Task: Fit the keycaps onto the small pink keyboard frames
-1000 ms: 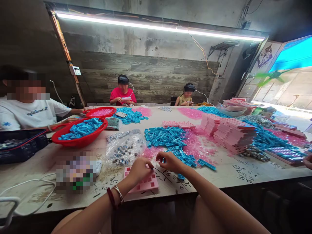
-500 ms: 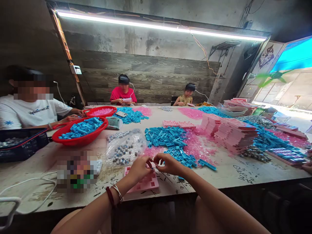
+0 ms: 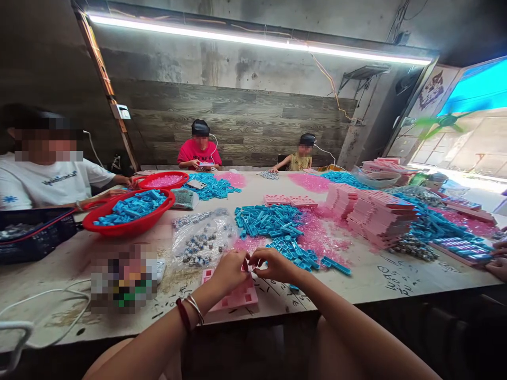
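1. Pink tray (image 3: 237,296) lies flat at the near edge of the table (image 3: 368,279), right in front of the person. Square pockets in rows; its far part is hidden under the hands.
2. Both forearms come up from the bottom of the frame and converge over the tray's far edge. Left wrist carries a red band and metal bangles (image 3: 190,311).
3. Left hand (image 3: 229,269): fingers curled, tips pinched together at a tiny part. Part too small to identify; a bit of blue shows between the fingertips.
4. Right hand (image 3: 273,264): same pose, fingers curled in, thumb and forefinger pinched, tips meeting the left hand's tips. Hands are together, fingertip to fingertip, just above the tray.
5. One loose blue piece (image 3: 293,287) sits on the table just right of the tray, by the right wrist.
6. Beyond the hands: pile of blue plastic pieces (image 3: 273,224) over a scatter of pink bits (image 3: 322,237).
7. Left of the pile: clear bag of small grey parts (image 3: 202,240).
8. Further left: red bowl (image 3: 130,224) full of blue pieces.
9. Right: stacks of pink trays (image 3: 376,214).
10. Other people sit at the far side and at the left of the table; another person's hand (image 3: 499,261) shows at the right edge.
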Motion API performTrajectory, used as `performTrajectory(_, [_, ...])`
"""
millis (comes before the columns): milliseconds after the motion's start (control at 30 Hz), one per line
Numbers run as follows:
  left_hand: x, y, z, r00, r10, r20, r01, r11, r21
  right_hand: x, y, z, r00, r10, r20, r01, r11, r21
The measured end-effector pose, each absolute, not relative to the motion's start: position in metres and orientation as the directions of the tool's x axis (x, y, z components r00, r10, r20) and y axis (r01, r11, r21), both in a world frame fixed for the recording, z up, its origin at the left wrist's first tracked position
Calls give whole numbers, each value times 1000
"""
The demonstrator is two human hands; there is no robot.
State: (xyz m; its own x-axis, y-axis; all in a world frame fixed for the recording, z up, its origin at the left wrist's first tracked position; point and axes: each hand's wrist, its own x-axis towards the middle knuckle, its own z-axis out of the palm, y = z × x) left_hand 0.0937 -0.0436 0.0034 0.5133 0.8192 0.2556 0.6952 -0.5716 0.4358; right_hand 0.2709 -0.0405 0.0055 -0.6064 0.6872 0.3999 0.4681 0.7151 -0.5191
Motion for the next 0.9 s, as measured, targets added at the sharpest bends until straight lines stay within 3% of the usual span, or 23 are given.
performTrajectory(267, [90,-46,7,526,816,242,684,-574,449,265,-45,7,-583,719,379,450,674,-586])
performTrajectory(567, [83,-43,9,547,811,208,624,-560,545,262,-43,5,-630,648,428,428,750,-504])
performTrajectory(900, [78,-36,8,552,821,145,560,-494,665,262,-41,4,-649,626,433,376,758,-533])
